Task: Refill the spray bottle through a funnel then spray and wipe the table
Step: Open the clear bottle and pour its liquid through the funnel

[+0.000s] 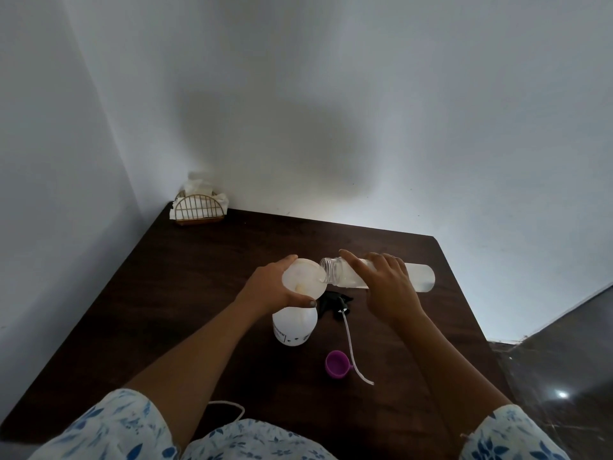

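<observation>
left hand (272, 287) fingers wrap the white funnel (303, 278) atop the round spray bottle (293, 327); right hand (386, 283) fingers grip the clear ribbed-neck bottle (418, 277), tipped toward 9 o'clock.

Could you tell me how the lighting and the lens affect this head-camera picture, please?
Head view: dim, soft light; a broad blurred shadow on the wall behind the table; one small glare spot on the floor at right; the wide lens bends the wall corner and table edges; the pale funnel and tilted clear bottle look washed out.
</observation>
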`<state>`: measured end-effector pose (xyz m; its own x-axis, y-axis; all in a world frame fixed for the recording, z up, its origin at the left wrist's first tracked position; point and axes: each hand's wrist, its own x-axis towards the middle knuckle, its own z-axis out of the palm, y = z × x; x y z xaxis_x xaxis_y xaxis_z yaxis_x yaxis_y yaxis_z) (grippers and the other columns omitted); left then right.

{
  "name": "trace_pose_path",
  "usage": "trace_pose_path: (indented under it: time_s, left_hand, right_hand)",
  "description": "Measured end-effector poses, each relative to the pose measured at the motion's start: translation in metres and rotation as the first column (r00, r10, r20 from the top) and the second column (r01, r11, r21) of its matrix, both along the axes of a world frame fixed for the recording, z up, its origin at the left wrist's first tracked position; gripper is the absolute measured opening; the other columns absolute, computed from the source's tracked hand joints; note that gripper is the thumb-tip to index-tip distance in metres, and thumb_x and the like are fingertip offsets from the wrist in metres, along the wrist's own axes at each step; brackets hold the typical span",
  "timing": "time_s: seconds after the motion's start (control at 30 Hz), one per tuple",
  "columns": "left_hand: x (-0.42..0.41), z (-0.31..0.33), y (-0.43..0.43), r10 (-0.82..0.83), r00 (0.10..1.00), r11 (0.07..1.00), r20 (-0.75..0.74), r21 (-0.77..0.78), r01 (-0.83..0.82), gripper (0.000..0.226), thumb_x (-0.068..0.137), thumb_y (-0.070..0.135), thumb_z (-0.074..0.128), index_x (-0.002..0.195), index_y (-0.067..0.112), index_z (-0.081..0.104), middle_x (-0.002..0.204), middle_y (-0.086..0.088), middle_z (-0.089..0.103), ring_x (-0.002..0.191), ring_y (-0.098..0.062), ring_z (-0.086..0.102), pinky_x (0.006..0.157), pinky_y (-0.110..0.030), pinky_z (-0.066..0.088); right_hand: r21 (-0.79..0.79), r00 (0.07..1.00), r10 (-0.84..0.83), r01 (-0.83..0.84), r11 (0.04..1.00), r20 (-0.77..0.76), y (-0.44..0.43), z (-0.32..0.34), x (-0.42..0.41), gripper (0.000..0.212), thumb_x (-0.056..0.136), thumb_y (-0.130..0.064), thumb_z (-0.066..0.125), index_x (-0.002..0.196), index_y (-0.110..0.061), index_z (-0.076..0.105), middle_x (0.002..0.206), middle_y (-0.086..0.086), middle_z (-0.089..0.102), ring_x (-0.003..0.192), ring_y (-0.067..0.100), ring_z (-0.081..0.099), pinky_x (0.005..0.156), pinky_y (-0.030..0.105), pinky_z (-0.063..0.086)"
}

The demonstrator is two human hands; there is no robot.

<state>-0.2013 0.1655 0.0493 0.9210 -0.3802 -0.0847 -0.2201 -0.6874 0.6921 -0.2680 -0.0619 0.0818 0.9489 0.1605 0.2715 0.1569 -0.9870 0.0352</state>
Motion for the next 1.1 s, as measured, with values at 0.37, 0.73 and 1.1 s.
trace_pose_path:
  time_s: [0.37, 0.73, 1.1]
  left_hand:
    - [0.0012, -0.0019, 0.001, -0.013, 1.0, 1.0, 0.0, 0.001, 0.013, 0.109, 0.054, 0.059, 0.078, 0.144, 0.026, 0.025, 0.142, -0.003, 0.044, 0.124, -0.023, 0.045, 0.097, -0.035, 0.041]
    - [0.0022, -0.0025, -0.0016, -0.018, 1.0, 1.0, 0.007, -0.007, 0.018, 0.11, 0.053, 0.059, 0.078, 0.144, 0.026, 0.025, 0.142, -0.003, 0.044, 0.125, -0.023, 0.044, 0.097, -0.035, 0.041]
    - [0.0014, -0.0024, -0.0001, -0.014, 1.0, 1.0, 0.0, -0.013, 0.014, 0.109, 0.054, 0.059, 0.078, 0.143, 0.027, 0.025, 0.142, -0.003, 0.044, 0.125, -0.023, 0.044, 0.097, -0.035, 0.042]
  right_hand:
    - [0.01, 1.0, 0.006, -0.006, 1.0, -0.013, 0.0022, -0.0015, 0.0034, 0.089, 0.066, -0.009, 0.076, 0.142, -0.031, 0.035, 0.12, 0.015, 0.058, 0.109, 0.035, 0.051, 0.096, 0.051, 0.04]
    - [0.012, 1.0, -0.002, 0.002, 1.0, -0.01, 0.0011, -0.0018, 0.0039, 0.087, 0.068, -0.008, 0.074, 0.142, -0.031, 0.035, 0.12, 0.015, 0.057, 0.11, 0.035, 0.051, 0.097, 0.051, 0.039]
    - [0.016, 1.0, 0.002, -0.002, 1.0, -0.009, 0.0008, -0.0018, 0.0026, 0.085, 0.069, -0.009, 0.072, 0.142, -0.031, 0.035, 0.12, 0.015, 0.057, 0.111, 0.035, 0.051, 0.097, 0.05, 0.039]
